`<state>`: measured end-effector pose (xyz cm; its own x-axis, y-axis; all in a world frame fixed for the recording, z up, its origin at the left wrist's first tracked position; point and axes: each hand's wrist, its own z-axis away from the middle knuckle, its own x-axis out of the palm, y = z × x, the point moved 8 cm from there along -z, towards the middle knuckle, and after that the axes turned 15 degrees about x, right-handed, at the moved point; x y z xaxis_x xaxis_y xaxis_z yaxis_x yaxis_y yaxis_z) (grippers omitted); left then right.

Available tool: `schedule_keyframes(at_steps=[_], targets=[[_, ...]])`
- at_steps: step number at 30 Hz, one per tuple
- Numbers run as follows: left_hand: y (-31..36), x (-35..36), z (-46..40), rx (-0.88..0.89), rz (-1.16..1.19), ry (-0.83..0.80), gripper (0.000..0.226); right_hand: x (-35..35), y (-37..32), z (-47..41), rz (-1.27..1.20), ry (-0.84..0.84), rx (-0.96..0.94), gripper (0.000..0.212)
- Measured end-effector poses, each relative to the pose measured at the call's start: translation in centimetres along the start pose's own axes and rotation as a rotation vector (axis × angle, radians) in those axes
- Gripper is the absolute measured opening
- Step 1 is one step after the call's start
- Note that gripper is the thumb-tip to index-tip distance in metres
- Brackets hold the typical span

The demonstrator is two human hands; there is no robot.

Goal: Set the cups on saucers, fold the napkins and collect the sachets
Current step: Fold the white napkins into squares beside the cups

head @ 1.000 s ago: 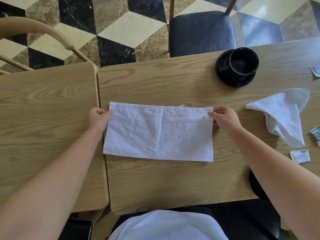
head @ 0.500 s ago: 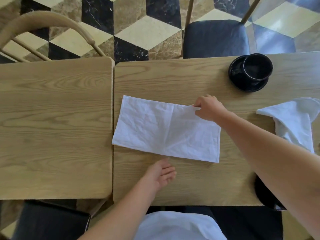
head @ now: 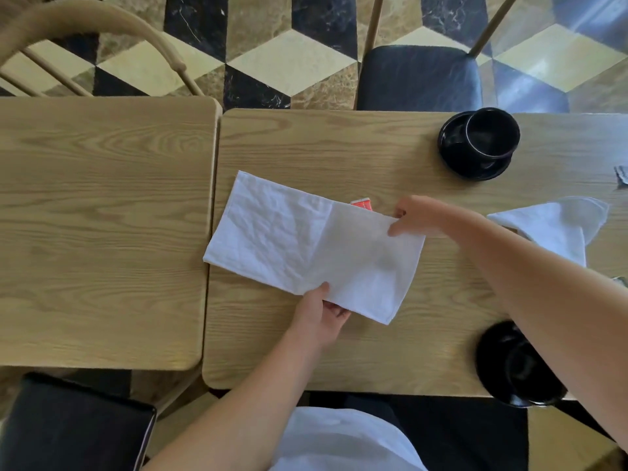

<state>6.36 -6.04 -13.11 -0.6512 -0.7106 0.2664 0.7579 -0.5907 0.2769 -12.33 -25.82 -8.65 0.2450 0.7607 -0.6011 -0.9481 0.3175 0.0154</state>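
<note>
A white napkin (head: 306, 243), folded to a long rectangle, lies slanted on the right-hand table. My left hand (head: 319, 314) pinches its near edge at the middle, thumb on top and fingers underneath. My right hand (head: 413, 215) pinches its far right corner. A red sachet (head: 362, 202) peeks out from behind the napkin's far edge. A black cup (head: 492, 132) stands on a black saucer (head: 452, 154) at the far right. A second black cup and saucer (head: 509, 365) sit at the near right edge, partly behind my right arm. A crumpled white napkin (head: 557, 226) lies to the right.
Two wooden tables (head: 102, 232) meet at a gap left of the napkin. A grey sachet (head: 622, 176) lies at the right edge. A dark-seated chair (head: 418, 79) stands across the table, a wooden chair back (head: 102, 28) at far left.
My left hand moved from the bare table up to the napkin's near edge and took hold of it. My right hand shifted right along the far edge, uncovering the red sachet.
</note>
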Motion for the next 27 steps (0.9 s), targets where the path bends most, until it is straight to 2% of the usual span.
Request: schedule_keyframes(at_steps=[3,7,9,11,14,18,20,23,27], targets=[[2.1,-1.4,1.3,0.089,0.057,-0.027,0.021,0.2,-0.8,2.3,-0.049,-0.077,0.002,0.02],[3.2,-3.0,4.1,0.097,-0.02,-0.127,0.033,2.1,-1.5,5.2,-0.587,-0.365,0.018,0.009],[2.7,-3.1,5.4,0.06,-0.076,-0.197,0.04,3.5,-2.1,6.6,-0.729,-0.475,0.019,0.008],[2.6,-3.1,6.4,0.051,-0.144,-0.267,0.039,4.3,-2.8,7.7,-0.855,-0.516,0.032,0.012],[3.3,-3.6,8.0,0.062,-0.21,-0.33,0.037,3.6,-3.8,9.1,-1.114,-0.511,0.059,0.009],[6.0,-2.5,9.9,0.082,-0.186,-0.364,0.02,1.0,-5.7,10.7,-1.358,-0.5,0.022,0.011],[9.5,-0.4,10.5,0.133,-0.114,-0.385,0.011,-1.2,-6.9,11.3,-1.41,-0.439,-0.039,0.011],[16.9,3.4,11.4,0.264,-0.023,-0.421,0.015,-5.2,-8.5,12.0,-1.503,-0.338,-0.103,0.012],[26.2,8.3,13.2,0.459,-0.045,-0.494,0.016,-11.0,-11.1,13.5,-1.574,-0.239,-0.214,0.009]])
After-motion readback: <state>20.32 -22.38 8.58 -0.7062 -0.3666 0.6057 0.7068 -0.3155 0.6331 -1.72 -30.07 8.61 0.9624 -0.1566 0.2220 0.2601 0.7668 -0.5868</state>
